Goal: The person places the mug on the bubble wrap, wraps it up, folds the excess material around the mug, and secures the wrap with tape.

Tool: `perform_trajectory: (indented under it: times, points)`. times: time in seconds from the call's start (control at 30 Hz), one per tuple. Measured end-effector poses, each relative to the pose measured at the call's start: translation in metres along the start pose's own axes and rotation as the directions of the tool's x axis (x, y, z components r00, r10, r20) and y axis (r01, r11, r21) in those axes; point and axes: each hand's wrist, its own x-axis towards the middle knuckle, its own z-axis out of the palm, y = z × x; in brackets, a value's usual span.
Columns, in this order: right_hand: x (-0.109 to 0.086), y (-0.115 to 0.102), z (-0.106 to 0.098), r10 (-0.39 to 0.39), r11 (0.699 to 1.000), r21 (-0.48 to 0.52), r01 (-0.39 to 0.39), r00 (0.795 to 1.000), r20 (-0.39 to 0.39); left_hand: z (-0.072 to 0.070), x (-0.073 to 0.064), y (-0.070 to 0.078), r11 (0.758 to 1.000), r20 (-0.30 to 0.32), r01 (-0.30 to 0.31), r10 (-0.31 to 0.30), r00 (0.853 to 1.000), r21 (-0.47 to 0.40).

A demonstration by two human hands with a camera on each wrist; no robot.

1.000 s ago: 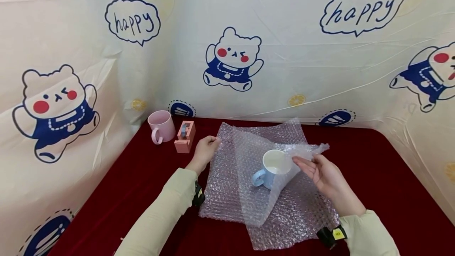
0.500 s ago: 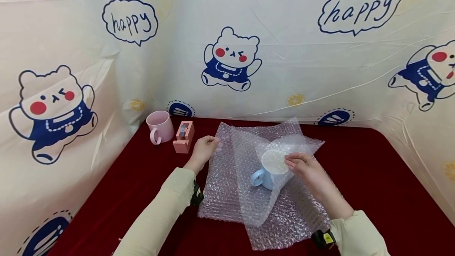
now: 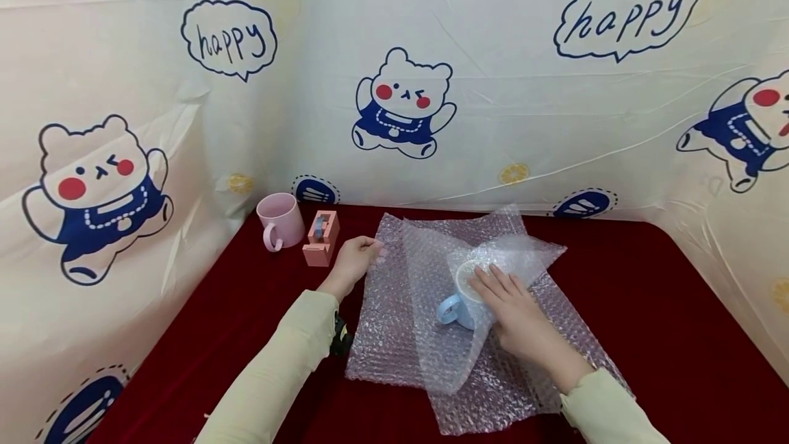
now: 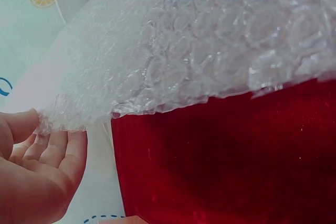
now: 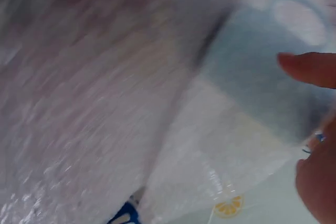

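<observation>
A light blue mug (image 3: 465,316) stands upright on sheets of bubble wrap (image 3: 390,334), its handle toward the left. One corner of the wrap is folded over the mug's right side and mouth. My right hand (image 3: 522,324) lies with fingers extended on this folded wrap, at the mug's rim. Through the film, the right wrist view shows the mug (image 5: 252,72) blurred, with my thumb in front of it. My left hand (image 3: 353,266) pinches the left edge of the wrap between thumb and fingers; the left wrist view shows that edge (image 4: 131,106) lifted above the red cloth.
A pink mug (image 3: 280,219) and a pink tape dispenser (image 3: 320,242) with a roll of tape stand left of the wrap. Dark red cloth (image 3: 666,334) covers the table. A printed curtain (image 3: 505,122) encloses the back and sides.
My right hand has moved left, bringing the wrap's corner over the mug's mouth, and its fingers now lie spread on it. The left hand stays at the wrap's left edge.
</observation>
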Motion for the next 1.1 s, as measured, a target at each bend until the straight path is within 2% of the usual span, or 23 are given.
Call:
perform_trajectory:
  times: [0.13, 0.27, 0.37, 0.5, 0.63, 0.87, 1.1]
  points:
    - [-0.003, 0.009, 0.003, -0.069, 0.996, -0.057, 0.07, 0.997, 0.014, 0.002, 0.001, 0.0, 1.0, 0.008, 0.002, -0.002, 1.0, 0.007]
    - [-0.001, 0.015, 0.004, -0.156, 0.98, -0.132, 0.151, 0.987, -0.026, 0.002, 0.002, 0.001, 1.0, 0.011, 0.003, -0.003, 1.0, 0.019]
    - [0.001, 0.018, 0.005, -0.201, 0.971, -0.142, 0.19, 0.977, -0.067, 0.002, 0.003, 0.002, 1.0, 0.015, 0.003, -0.004, 1.0, 0.018]
    - [0.002, 0.021, 0.005, -0.208, 0.973, -0.123, 0.197, 0.975, -0.083, 0.002, 0.005, 0.003, 1.0, 0.027, -0.002, 0.002, 1.0, 0.018]
    - [0.003, 0.024, 0.005, -0.229, 0.965, -0.154, 0.213, 0.969, -0.093, 0.001, 0.007, 0.004, 1.0, 0.045, -0.002, 0.001, 0.999, 0.024]
    - [0.008, 0.028, 0.008, -0.287, 0.943, -0.205, 0.261, 0.952, -0.108, -0.004, 0.01, 0.005, 0.998, 0.089, 0.051, -0.054, 0.995, 0.036]
    - [0.011, 0.028, 0.005, -0.274, 0.945, -0.206, 0.256, 0.959, -0.067, -0.006, 0.01, 0.008, 0.997, 0.158, 0.04, -0.051, 0.986, 0.072]
